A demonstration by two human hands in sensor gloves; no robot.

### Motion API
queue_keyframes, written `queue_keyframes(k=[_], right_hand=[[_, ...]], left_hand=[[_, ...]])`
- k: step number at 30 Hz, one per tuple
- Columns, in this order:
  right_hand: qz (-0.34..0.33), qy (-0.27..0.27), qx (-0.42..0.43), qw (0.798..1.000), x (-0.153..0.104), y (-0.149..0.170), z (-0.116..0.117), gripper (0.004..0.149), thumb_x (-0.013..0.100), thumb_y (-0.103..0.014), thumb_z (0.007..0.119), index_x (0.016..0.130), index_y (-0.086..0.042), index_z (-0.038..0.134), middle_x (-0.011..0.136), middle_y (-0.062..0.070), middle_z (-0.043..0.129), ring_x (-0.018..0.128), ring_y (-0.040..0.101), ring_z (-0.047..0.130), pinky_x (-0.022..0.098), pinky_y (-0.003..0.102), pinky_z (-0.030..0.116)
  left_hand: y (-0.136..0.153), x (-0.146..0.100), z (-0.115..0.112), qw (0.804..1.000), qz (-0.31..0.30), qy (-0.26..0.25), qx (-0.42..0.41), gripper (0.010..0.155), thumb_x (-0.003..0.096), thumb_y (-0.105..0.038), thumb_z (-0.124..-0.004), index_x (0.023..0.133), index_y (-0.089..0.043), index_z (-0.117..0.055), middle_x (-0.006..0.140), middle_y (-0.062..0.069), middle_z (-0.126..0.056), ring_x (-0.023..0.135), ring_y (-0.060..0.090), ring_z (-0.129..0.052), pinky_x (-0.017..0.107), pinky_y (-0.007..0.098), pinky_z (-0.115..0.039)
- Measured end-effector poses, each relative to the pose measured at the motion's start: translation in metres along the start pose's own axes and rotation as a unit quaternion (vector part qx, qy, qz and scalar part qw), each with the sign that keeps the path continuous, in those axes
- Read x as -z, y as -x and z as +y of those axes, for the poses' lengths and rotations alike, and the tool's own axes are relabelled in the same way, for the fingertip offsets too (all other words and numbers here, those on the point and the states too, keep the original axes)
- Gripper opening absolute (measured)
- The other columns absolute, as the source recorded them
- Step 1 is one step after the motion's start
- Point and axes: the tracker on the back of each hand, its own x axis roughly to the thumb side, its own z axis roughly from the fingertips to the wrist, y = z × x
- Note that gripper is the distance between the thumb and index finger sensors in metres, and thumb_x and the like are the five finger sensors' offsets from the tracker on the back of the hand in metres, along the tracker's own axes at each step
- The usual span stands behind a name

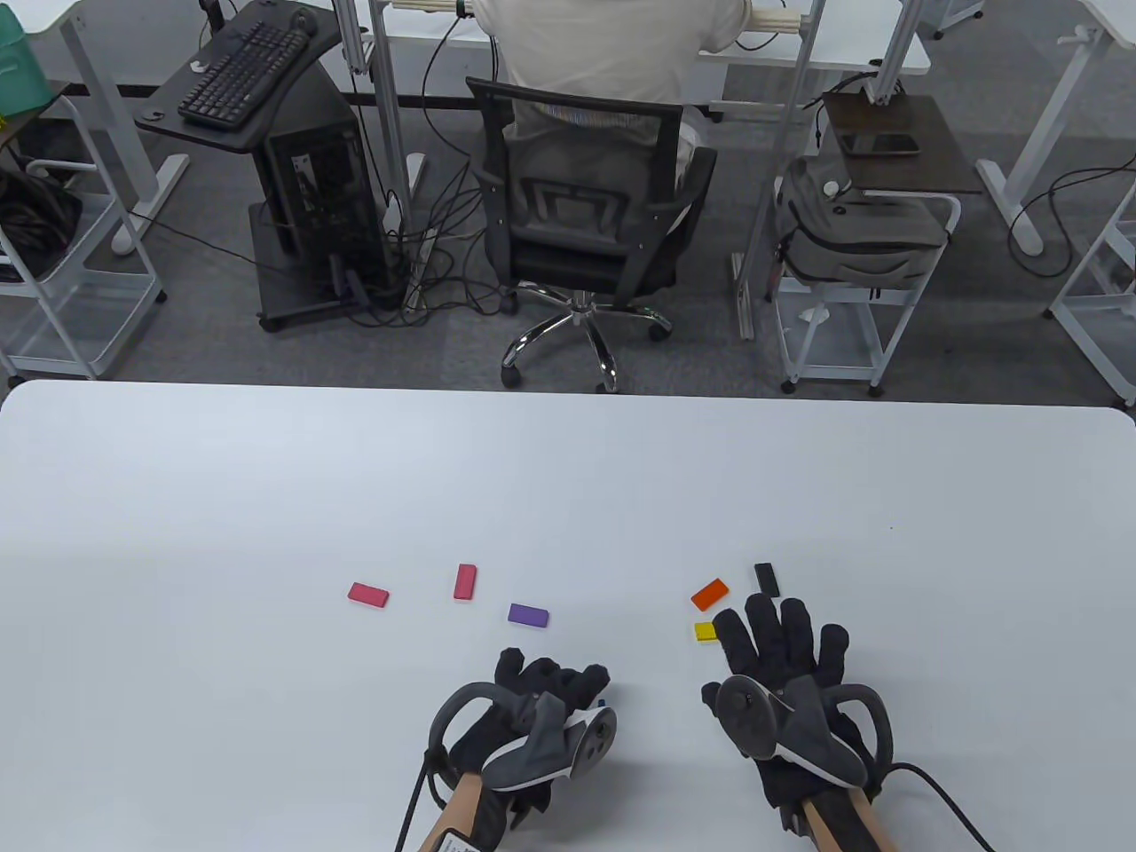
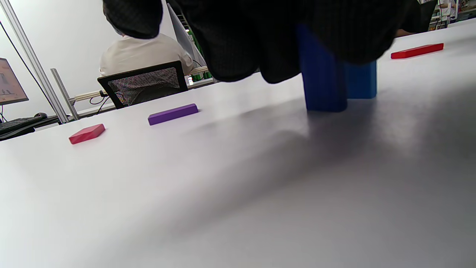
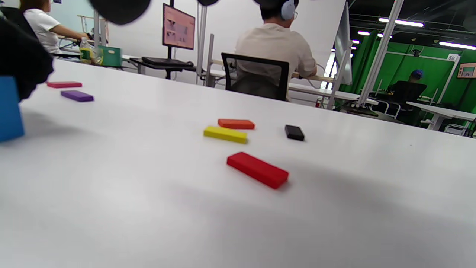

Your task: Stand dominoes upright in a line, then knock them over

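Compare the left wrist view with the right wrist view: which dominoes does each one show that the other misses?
Only the left wrist view shows the left hand's fingers gripping the upright blue rectangular domino.

Only the right wrist view shows the flat yellow domino, the flat orange domino, the small black domino and a bright red domino nearest the camera.

Both show the flat purple domino, a pink-red domino lying flat, the blue domino and the white table.

Flat coloured dominoes point(image 1: 528, 614) beyond two gloved hands point(image 1: 532, 723)
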Motion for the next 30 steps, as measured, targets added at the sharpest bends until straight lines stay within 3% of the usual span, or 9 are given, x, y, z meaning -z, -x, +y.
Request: queue_keyframes(k=[10,18,23,30], right_hand=[[0.0,0.002,0.001,1.0,0.0,0.001,0.0,0.073,0.062,-0.05,0.054,0.117,-0.016,0.02,0.121,0.027,0.016,0.104,0.061,0.018,0.065,0.078,0.02],[0.0,0.009,0.001,1.0,0.0,0.001,-0.002,0.073,0.062,-0.05,0.054,0.117,-0.016,0.02,0.121,0.027,0.017,0.105,0.061,0.018,0.065,0.078,0.02],[-0.001,0.012,0.005,1.0,-0.001,0.002,-0.002,0.073,0.062,-0.051,0.054,0.117,-0.016,0.02,0.121,0.027,0.017,0.105,0.06,0.018,0.065,0.078,0.02],[-0.002,0.009,0.007,1.0,0.0,0.003,-0.001,0.073,0.062,-0.05,0.053,0.117,-0.016,0.02,0.121,0.027,0.017,0.105,0.06,0.018,0.065,0.078,0.02]], left_hand=[[0.017,-0.004,0.013,1.0,0.006,0.008,-0.029,0.078,0.0428,-0.056,-0.075,0.112,-0.035,-0.046,0.112,-0.011,-0.071,0.106,0.015,-0.074,0.078,0.057,-0.056],[0.049,-0.004,0.026,0.995,0.084,0.004,-0.044,0.069,0.0472,-0.053,-0.073,0.11,-0.034,-0.052,0.111,-0.007,-0.074,0.105,0.019,-0.075,0.077,0.057,-0.058],[0.058,0.024,0.027,0.994,0.106,0.033,0.001,0.065,0.047,-0.055,-0.072,0.108,-0.041,-0.053,0.112,-0.012,-0.073,0.107,0.015,-0.073,0.08,0.056,-0.055],[0.061,0.077,0.005,0.989,0.077,0.066,0.11,0.062,0.0443,-0.054,-0.073,0.104,-0.049,-0.055,0.113,-0.018,-0.07,0.109,0.011,-0.071,0.081,0.053,-0.055]])
